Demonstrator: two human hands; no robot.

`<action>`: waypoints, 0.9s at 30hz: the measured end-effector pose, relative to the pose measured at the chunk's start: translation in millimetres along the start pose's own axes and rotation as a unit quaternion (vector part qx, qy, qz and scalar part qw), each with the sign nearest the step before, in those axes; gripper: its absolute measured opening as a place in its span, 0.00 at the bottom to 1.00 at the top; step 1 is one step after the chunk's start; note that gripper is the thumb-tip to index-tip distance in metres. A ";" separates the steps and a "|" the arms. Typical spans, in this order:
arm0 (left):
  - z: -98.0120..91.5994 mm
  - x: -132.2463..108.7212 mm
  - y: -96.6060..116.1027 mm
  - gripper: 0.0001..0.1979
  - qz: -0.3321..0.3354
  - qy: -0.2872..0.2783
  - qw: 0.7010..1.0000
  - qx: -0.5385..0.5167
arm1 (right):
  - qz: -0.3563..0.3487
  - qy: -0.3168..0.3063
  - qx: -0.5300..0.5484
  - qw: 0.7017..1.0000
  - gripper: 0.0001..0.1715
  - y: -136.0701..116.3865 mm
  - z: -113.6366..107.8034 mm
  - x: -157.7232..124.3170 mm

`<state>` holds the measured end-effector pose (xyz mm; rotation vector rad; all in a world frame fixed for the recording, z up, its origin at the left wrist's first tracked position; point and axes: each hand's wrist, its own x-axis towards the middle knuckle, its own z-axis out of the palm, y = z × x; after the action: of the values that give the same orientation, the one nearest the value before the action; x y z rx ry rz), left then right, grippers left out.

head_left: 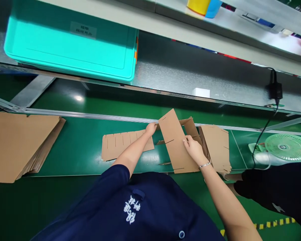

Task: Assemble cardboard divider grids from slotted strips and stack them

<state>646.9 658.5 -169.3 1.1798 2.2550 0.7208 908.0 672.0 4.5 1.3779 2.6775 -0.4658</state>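
Note:
A slotted brown cardboard strip (pixel 122 144) lies flat on the green belt (pixel 82 150); my left hand (pixel 150 128) pinches its right end at the top edge. My right hand (pixel 194 149) grips the right edge of a longer slotted cardboard divider (pixel 174 144) that is tilted up off the belt. Behind and to the right of that piece stands a bundle of more cardboard dividers (pixel 215 147), leaning on edge. A thin bracelet circles my right wrist.
A stack of flat cardboard sheets (pixel 17 145) lies at the left of the belt. A teal plastic bin (pixel 70 47) sits on the metal shelf behind. A small green fan (pixel 287 147) with a black cable stands at the right. Another person's dark sleeve (pixel 276 190) is at the lower right.

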 end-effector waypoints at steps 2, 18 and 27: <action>2.1 5.7 0.3 0.11 -0.012 -0.002 1.000 -0.002 | 0.002 -0.018 -0.043 0.999 0.17 -11.1 2.2 1.8; -6.1 -0.1 13.6 0.12 -0.017 -0.018 1.000 -0.006 | -0.009 -0.038 -0.201 0.979 0.16 -66.8 -0.8 6.4; -9.9 -8.2 8.7 0.15 -0.037 -0.014 0.999 0.017 | -0.026 -0.067 -0.216 0.974 0.13 -86.1 -7.8 20.7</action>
<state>649.9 653.6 -154.9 1.1086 2.2839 0.6367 826.8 643.6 26.7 1.1106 2.5066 0.0263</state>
